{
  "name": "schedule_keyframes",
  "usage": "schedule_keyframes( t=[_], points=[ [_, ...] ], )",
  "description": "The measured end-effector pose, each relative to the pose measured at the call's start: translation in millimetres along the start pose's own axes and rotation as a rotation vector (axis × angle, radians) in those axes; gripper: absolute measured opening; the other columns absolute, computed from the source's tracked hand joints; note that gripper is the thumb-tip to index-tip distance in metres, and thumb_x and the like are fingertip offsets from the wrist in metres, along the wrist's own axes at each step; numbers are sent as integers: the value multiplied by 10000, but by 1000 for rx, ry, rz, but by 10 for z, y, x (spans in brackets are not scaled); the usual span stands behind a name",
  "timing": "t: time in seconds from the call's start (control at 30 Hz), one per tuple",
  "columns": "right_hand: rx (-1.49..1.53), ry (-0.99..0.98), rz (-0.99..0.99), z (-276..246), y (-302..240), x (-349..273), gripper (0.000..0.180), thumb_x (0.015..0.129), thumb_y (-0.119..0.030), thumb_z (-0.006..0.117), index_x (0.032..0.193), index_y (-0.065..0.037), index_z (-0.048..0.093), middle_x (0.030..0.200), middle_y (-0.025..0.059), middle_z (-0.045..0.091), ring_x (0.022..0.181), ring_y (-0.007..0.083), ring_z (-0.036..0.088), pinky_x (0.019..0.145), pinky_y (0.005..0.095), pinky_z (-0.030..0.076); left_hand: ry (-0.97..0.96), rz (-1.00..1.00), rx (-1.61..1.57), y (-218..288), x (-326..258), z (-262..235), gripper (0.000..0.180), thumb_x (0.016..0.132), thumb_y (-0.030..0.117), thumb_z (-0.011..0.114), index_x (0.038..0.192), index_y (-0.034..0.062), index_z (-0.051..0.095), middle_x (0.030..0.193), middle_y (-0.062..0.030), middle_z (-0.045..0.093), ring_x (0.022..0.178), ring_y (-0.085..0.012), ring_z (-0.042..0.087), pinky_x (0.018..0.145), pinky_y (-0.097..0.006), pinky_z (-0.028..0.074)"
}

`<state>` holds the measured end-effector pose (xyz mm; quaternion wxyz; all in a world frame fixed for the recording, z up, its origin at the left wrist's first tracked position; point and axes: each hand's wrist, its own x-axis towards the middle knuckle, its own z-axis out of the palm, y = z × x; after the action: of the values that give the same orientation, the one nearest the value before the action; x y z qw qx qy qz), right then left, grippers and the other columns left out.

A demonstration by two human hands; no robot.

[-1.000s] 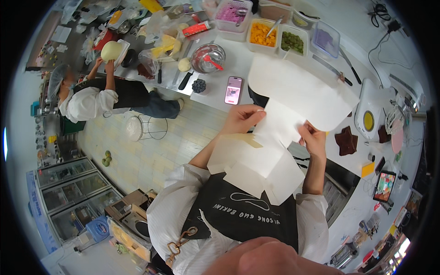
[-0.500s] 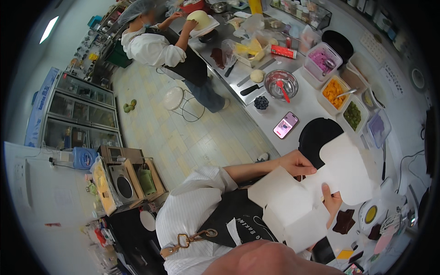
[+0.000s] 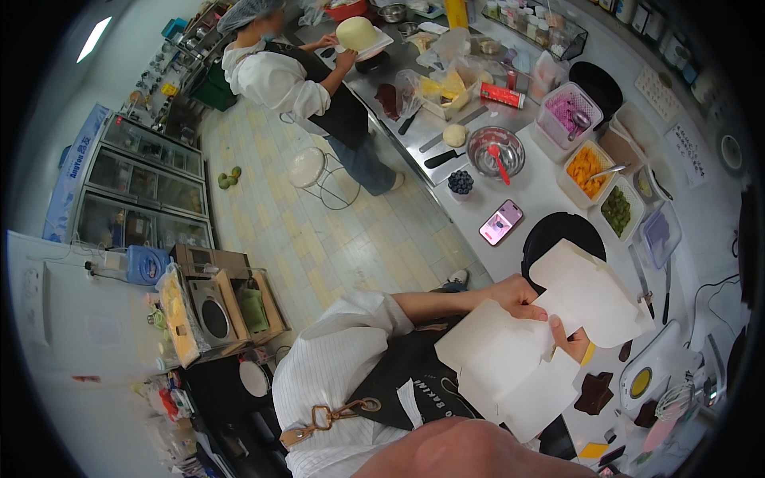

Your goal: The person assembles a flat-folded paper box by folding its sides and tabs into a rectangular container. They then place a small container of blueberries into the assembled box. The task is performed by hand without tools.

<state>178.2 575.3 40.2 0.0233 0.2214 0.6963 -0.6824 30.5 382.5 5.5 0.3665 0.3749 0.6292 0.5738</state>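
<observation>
A partly folded white cardboard box (image 3: 510, 358) is held up in front of my body, its panels bent at several creases. My left hand (image 3: 514, 299) is closed on the box's upper edge, where two panels meet. Close beside it, my right hand (image 3: 570, 342) grips the same fold, thumb on top, its other fingers mostly hidden under the cardboard. The wide flap (image 3: 590, 291) on the right stretches over part of a black round turntable (image 3: 562, 243) on the counter.
On the counter are a phone (image 3: 501, 223), a cup of blueberries (image 3: 460, 183), a steel bowl (image 3: 496, 153) with a red spatula, a tub of orange fruit pieces (image 3: 586, 169) and a scale (image 3: 649, 374). A co-worker (image 3: 295, 88) stands farther along, handling a pale domed cake (image 3: 356, 33).
The box's right flap has tipped lower and nearer, uncovering more of the turntable. My two hands have come closer together at the fold. The co-worker's hands have shifted around the cake.
</observation>
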Motion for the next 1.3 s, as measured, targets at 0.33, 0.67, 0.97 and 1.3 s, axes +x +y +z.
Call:
schedule_keyframes(
  t=[0.33,0.67,0.97,1.3],
  points=[
    [216,361,-96,8,361,-22,305,980,-155,720,1169,84,700,1127,140,737,1019,170,665,900,312,526,-164,-387,-594,-135,1,-140,444,1025,427,615,1284,68,649,1064,-43,688,840,-113,659,698,-288,539],
    [343,678,-330,162,470,2,275,981,-139,724,1198,30,709,1169,102,720,1065,188,661,956,338,518,-263,-64,-627,527,-413,-308,1312,666,632,838,1640,1,228,1621,-201,364,1516,-324,356,1241,-441,229],
    [85,332,-736,207,1,-116,276,970,-79,673,1221,34,688,1123,172,705,1013,241,685,900,322,548,-54,261,246,695,-262,-229,844,833,237,827,1516,9,386,1480,-230,472,1376,-415,464,1156,-471,363],
    [811,648,-221,-3,294,-36,418,1127,-400,444,1227,-32,613,1137,46,646,1045,161,614,955,328,502,-82,328,325,869,-72,-204,827,850,229,797,1550,32,404,1491,-200,456,1393,-367,447,1150,-451,385]
  ],
)
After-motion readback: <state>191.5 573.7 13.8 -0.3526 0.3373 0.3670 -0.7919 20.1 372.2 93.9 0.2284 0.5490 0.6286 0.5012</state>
